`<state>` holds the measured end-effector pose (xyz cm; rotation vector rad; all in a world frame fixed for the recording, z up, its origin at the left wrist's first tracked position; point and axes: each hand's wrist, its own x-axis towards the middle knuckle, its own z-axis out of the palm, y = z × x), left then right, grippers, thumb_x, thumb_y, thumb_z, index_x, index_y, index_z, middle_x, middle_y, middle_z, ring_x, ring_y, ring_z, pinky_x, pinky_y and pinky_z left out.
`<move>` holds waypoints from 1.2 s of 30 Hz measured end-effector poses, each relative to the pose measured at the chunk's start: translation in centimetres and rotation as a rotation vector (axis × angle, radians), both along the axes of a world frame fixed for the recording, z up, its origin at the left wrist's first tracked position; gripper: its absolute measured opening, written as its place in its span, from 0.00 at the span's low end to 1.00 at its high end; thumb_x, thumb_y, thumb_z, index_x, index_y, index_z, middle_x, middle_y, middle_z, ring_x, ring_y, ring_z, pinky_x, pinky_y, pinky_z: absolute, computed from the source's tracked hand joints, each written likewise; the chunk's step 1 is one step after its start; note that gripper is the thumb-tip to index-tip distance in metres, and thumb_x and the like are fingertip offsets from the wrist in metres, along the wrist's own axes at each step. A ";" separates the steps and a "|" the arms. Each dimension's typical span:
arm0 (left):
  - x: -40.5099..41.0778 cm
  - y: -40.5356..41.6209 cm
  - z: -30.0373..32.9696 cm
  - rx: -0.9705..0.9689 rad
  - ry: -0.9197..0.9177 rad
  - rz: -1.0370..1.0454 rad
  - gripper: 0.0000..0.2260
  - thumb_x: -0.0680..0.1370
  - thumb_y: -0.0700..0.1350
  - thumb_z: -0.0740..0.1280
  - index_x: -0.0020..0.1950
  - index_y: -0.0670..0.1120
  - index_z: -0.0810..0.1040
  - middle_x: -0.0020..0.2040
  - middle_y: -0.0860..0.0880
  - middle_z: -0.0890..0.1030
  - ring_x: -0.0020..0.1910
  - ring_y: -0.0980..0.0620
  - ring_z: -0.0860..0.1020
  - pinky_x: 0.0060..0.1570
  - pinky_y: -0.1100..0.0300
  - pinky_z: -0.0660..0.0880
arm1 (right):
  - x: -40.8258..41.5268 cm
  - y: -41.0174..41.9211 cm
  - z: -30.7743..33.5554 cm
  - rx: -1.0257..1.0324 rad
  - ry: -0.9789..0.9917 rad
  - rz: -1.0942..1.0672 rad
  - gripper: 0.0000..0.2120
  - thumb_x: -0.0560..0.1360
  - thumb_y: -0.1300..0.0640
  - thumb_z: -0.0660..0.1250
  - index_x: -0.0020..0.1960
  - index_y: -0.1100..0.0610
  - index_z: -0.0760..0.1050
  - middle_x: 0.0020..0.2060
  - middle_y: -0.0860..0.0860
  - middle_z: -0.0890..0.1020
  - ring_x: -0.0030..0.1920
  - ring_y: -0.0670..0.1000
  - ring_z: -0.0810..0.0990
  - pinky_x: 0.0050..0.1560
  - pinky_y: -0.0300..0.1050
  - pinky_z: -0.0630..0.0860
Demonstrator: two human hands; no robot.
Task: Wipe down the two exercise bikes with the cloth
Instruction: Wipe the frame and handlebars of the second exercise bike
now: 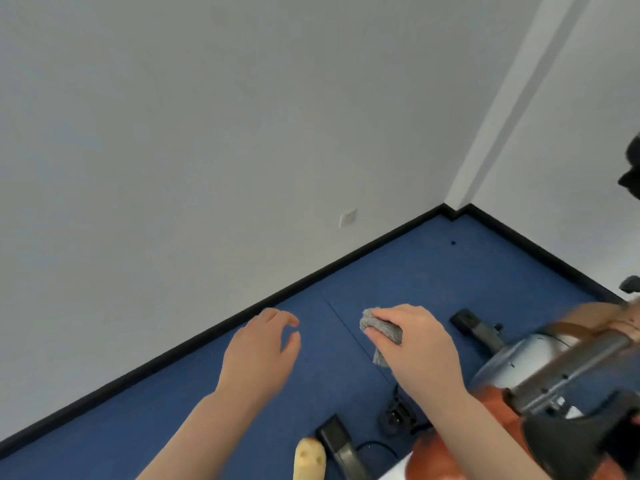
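Note:
My right hand (415,341) grips a crumpled grey cloth (381,332) in the air above the blue floor, just left of an exercise bike. The bike (540,368) fills the lower right: a silver flywheel housing, an orange body, a dark frame bar and a black seat part, blurred and partly cut off by the frame's edge. My left hand (259,351) hovers to the left with its fingers loosely curved, holding nothing. A second bike is not clearly in view.
A blue carpeted floor (381,271) meets grey walls at a black skirting board (242,313). The bike's black floor stabilisers (471,322) and a pedal (396,415) lie below my hands. A beige slipper toe (309,459) shows at the bottom. A dark object (632,168) hangs at the right edge.

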<state>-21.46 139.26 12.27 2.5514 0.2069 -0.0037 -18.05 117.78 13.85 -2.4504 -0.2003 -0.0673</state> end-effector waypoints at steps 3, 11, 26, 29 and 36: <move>6.1 0.1 0.4 -0.015 -0.020 -0.072 0.10 0.77 0.50 0.58 0.56 0.56 0.75 0.57 0.62 0.75 0.53 0.59 0.75 0.54 0.59 0.72 | 4.0 0.2 0.4 0.001 0.007 -0.052 0.06 0.73 0.46 0.69 0.50 0.41 0.80 0.42 0.36 0.79 0.50 0.38 0.72 0.42 0.31 0.67; 20.7 -1.2 1.0 -0.051 -0.027 -0.322 0.11 0.78 0.51 0.59 0.57 0.55 0.75 0.56 0.62 0.74 0.52 0.60 0.75 0.55 0.61 0.72 | 14.7 -0.5 1.0 -0.035 0.017 -0.243 0.06 0.73 0.45 0.67 0.50 0.40 0.79 0.43 0.35 0.79 0.51 0.39 0.73 0.48 0.38 0.72; 47.6 -8.2 2.6 -0.065 -0.037 -0.846 0.09 0.78 0.50 0.60 0.57 0.56 0.75 0.55 0.63 0.75 0.47 0.60 0.75 0.49 0.61 0.72 | 28.7 -4.2 2.7 -0.015 -0.050 -0.869 0.07 0.72 0.49 0.71 0.50 0.44 0.81 0.42 0.36 0.79 0.49 0.40 0.75 0.47 0.31 0.69; 48.5 -12.3 2.6 -0.096 -0.023 -1.005 0.09 0.78 0.51 0.60 0.56 0.56 0.75 0.56 0.64 0.74 0.53 0.60 0.75 0.54 0.58 0.73 | 28.7 -6.9 3.7 -0.038 -0.060 -0.986 0.08 0.72 0.49 0.71 0.52 0.44 0.80 0.44 0.37 0.80 0.50 0.40 0.75 0.47 0.29 0.69; 50.9 -23.5 3.0 -0.126 -0.069 -1.212 0.08 0.77 0.53 0.60 0.55 0.58 0.75 0.55 0.64 0.74 0.51 0.59 0.75 0.50 0.62 0.73 | 29.4 -14.5 5.1 -0.082 -0.118 -1.210 0.10 0.71 0.51 0.72 0.53 0.46 0.81 0.45 0.37 0.80 0.49 0.40 0.74 0.44 0.26 0.65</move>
